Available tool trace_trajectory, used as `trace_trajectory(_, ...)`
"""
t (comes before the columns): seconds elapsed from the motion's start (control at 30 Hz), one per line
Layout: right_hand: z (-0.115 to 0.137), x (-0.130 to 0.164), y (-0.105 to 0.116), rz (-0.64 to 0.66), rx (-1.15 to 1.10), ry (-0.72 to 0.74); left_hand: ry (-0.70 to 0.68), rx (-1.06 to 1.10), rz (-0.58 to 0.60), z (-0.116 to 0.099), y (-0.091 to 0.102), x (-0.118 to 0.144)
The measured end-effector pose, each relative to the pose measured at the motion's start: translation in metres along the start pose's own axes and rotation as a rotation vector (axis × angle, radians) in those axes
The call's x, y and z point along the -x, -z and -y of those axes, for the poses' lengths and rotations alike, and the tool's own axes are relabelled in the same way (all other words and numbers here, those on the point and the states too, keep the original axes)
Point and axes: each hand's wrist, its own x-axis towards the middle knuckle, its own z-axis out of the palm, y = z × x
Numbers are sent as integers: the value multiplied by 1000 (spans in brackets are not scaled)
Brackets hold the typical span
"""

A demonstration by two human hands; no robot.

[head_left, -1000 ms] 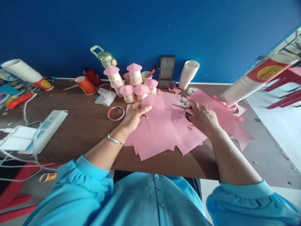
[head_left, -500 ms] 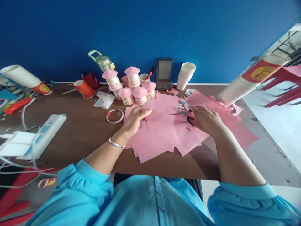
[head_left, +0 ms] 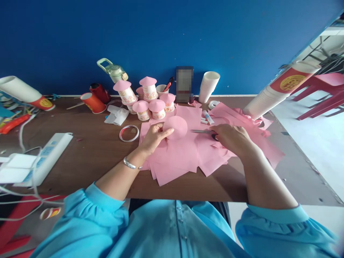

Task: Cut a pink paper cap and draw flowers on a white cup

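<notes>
Power strip (head_left: 45, 154) at 9 o'clock on the surface (head_left: 96, 157), orange cup (head_left: 91, 102) lying tipped at 10. Our left hand (head_left: 153, 138) pinches the pink paper circle (head_left: 176, 127), lifted clear of the pink sheets (head_left: 185, 154), likely to keep it flat for trimming. Capped cup houses (head_left: 146, 96) cluster at 12; a white cup (head_left: 162, 89) holds pens. Our right hand (head_left: 232, 138) has a closed grip on scissors (head_left: 202, 131), blades pointing at the circle. Stacked cups (head_left: 208, 86) at 1.

No writing can be read: the yellow emblem on the red-banded cup stack (head_left: 285, 86) is too small to make out.
</notes>
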Motion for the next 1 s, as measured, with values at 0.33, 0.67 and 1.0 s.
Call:
trace_trajectory(0.33, -5, 8, 1, -32, -24, -21, -6, -412, 262, -7, -3, 8)
trace_trajectory(0.67, 7, -43, 1, -175, -81, -46, -165, -1032, 96, 1, 9, -3)
trace_trajectory(1.0, 14, -66, -5, -222, -99, -92, -189, -1003, -3, 20, 19, -18)
